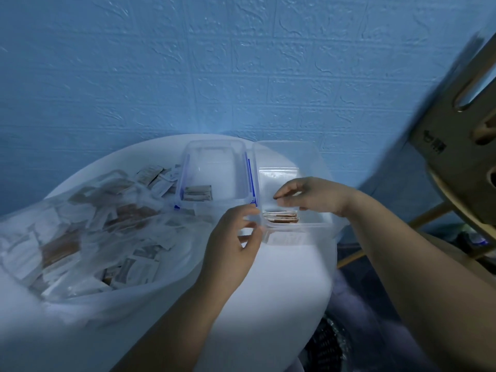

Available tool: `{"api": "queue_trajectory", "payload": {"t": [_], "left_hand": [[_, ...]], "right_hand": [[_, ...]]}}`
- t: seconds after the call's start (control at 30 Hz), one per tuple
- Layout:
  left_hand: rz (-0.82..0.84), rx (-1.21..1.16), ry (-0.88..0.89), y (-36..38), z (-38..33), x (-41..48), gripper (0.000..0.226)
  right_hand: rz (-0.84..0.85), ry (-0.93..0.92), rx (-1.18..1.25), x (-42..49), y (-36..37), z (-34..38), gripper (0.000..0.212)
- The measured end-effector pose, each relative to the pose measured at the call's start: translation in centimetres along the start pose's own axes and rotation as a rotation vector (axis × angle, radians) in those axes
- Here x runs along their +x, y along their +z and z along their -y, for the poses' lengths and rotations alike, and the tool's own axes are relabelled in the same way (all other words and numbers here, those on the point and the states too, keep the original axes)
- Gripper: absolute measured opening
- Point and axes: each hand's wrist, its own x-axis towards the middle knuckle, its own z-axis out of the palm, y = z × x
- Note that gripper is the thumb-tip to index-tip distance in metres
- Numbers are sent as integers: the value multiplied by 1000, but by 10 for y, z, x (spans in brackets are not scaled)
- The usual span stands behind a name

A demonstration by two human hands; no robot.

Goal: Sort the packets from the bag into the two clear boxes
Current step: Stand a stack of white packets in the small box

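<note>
Blue textured wall (134,76) rises behind a white round tabletop (281,277). At the left of the frame lies a clear bag (24,210), full of loose packets (61,248). In the centre stands the left box (185,167), clear with blue latches, with a few packets inside at its near end. Below it, the left hand (230,242) curls thumb and fingers round the near left corner of the right box (308,154), which holds a small stack of brown packets (281,217). Over that stack the right hand (314,196) hovers, its fingers (284,193) drawn together; blur hides whether they hold anything. A wooden chair (456,116) stands at the far right.
</note>
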Motion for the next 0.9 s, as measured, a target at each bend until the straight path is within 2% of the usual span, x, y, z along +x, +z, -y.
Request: {"api": "queue_trajectory", "payload": {"t": [0.1,0.17,0.3,0.37,0.47,0.6,0.7,0.77,0.9], "left_hand": [[-72,74,-45,-30,-2,-10,24],[-129,176,-60,-58,3,-21,8],[-181,502,-52,-115,19,-46,34],[-130,652,-84,-139,28,-57,45],[-37,824,-128,-160,42,-69,48],[114,953,-80,-160,55,-80,46],[187,977,-22,-160,60,-86,45],[178,935,-27,-159,57,-85,43],[55,828,-141,-155,45,-66,34]], "right_hand": [[-201,-169,84,-9,6,24,11],[-226,-299,106,-20,15,50,5],[-122,-491,47,-36,52,96,9],[-30,-553,-3,-35,82,109,11],[84,-620,-131,-24,135,115,18],[59,-622,-382,-1,178,107,32],[-26,-591,-451,12,185,99,38],[-75,-551,-459,16,184,98,40],[-123,-515,-462,23,189,98,37]]}}
